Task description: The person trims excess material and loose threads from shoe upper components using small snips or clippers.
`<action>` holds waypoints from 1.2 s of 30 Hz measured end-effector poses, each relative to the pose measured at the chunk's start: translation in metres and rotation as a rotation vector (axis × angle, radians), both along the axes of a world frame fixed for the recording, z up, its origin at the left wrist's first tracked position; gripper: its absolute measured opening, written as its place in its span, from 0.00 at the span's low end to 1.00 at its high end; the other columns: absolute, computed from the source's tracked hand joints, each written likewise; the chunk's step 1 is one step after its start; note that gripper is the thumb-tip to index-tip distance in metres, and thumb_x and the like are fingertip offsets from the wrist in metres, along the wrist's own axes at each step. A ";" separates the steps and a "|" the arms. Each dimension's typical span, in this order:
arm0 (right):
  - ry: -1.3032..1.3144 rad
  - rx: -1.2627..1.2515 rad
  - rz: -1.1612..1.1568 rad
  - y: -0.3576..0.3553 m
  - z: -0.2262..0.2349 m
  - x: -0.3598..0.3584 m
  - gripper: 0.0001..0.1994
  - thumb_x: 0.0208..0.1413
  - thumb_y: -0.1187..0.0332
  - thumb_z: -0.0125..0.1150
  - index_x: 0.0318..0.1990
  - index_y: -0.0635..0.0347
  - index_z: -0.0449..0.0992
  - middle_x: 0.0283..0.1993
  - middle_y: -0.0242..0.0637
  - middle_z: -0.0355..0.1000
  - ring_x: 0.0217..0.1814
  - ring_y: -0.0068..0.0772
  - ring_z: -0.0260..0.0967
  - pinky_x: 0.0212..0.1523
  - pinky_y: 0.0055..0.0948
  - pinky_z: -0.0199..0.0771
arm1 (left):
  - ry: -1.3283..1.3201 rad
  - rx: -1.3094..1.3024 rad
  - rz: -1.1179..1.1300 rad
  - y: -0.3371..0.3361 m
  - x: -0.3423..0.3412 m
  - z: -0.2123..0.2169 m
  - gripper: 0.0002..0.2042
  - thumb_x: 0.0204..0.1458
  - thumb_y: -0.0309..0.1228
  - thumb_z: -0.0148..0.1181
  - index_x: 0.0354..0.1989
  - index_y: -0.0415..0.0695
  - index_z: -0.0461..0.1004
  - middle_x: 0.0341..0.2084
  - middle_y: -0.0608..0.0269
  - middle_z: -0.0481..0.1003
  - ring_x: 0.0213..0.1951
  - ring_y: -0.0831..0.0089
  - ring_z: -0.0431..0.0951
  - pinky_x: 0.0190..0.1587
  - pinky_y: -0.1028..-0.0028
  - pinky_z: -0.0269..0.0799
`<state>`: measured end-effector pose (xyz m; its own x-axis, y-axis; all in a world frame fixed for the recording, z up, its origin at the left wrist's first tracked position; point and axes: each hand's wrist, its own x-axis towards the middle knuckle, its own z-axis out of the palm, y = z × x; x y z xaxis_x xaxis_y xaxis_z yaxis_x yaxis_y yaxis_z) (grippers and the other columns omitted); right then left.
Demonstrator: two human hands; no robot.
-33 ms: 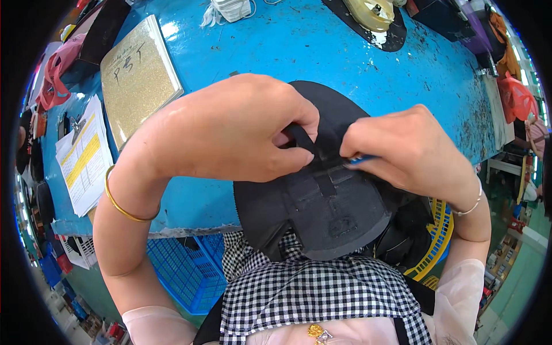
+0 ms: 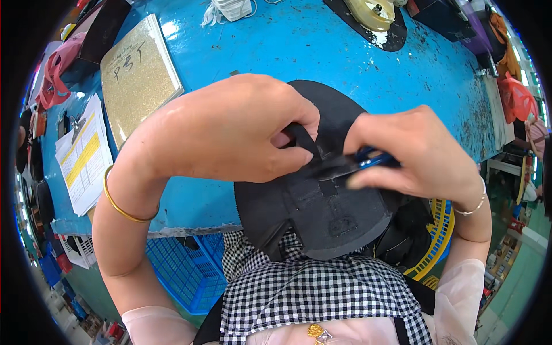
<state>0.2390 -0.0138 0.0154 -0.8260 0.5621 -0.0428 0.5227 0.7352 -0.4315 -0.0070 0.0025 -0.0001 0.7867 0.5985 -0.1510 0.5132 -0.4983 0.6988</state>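
A black fabric piece (image 2: pixel 345 207) with rounded ends and stitched-on parts lies partly over the table's near edge and partly over my lap. My left hand (image 2: pixel 241 132) is closed on its upper middle, pinching a black strap (image 2: pixel 302 138) between thumb and fingers. From the right, my right hand (image 2: pixel 411 149) grips small scissors (image 2: pixel 374 158) with blue handles. Their dark blades point left, close to the base of the strap and just above the piece's surface. Motion blurs the right thumb and the blades, so whether they touch the fabric is unclear.
A gold glittery notebook (image 2: pixel 138 77) and clipped papers (image 2: pixel 86 158) lie left on the blue table (image 2: pixel 230 54). At the far side sit a white bundle (image 2: pixel 231 8) and a pale yellow glue-stained container (image 2: pixel 371 14). Below the edge are a blue basket (image 2: pixel 190 273) and a yellow basket (image 2: pixel 443 230).
The right hand has loosened from a tight fist, its thumb dropping away from the fingers. The scissors' blades now show, extended left toward the strap. The left hand and the fabric stay almost still.
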 end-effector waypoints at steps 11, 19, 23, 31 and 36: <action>-0.001 -0.102 -0.067 0.005 -0.002 -0.007 0.09 0.52 0.67 0.64 0.35 0.60 0.71 0.28 0.38 0.72 0.28 0.44 0.72 0.27 0.32 0.68 | -0.095 -0.004 0.016 -0.002 -0.005 -0.006 0.08 0.46 0.24 0.62 0.35 0.40 0.75 0.22 0.57 0.72 0.23 0.70 0.69 0.27 0.73 0.63; -0.208 0.306 0.080 -0.053 0.012 -0.038 0.18 0.45 0.68 0.65 0.44 0.68 0.74 0.45 0.49 0.76 0.20 0.29 0.72 0.20 0.25 0.72 | -0.126 -0.204 0.279 0.001 -0.018 0.006 0.08 0.51 0.27 0.64 0.36 0.35 0.78 0.25 0.67 0.78 0.25 0.86 0.71 0.29 0.82 0.68; -0.282 0.438 0.027 -0.071 -0.003 -0.051 0.23 0.44 0.61 0.66 0.46 0.68 0.75 0.47 0.57 0.74 0.15 0.24 0.68 0.15 0.22 0.69 | -0.321 -0.101 0.300 0.007 -0.035 0.013 0.09 0.57 0.27 0.59 0.43 0.37 0.80 0.22 0.67 0.77 0.22 0.88 0.69 0.24 0.85 0.64; 0.477 0.039 -0.444 -0.020 -0.015 -0.014 0.10 0.52 0.70 0.63 0.40 0.63 0.74 0.31 0.31 0.72 0.27 0.22 0.68 0.28 0.24 0.69 | -0.363 0.192 0.595 -0.006 -0.058 0.028 0.11 0.62 0.37 0.53 0.41 0.42 0.74 0.19 0.69 0.74 0.14 0.92 0.60 0.17 0.88 0.48; 1.089 -0.298 -1.022 -0.044 -0.032 0.099 0.15 0.65 0.68 0.50 0.54 0.68 0.73 0.55 0.36 0.71 0.55 0.21 0.69 0.54 0.23 0.70 | -0.400 -0.387 0.299 -0.014 -0.023 0.027 0.05 0.51 0.26 0.65 0.28 0.40 0.75 0.20 0.66 0.76 0.22 0.87 0.73 0.27 0.86 0.66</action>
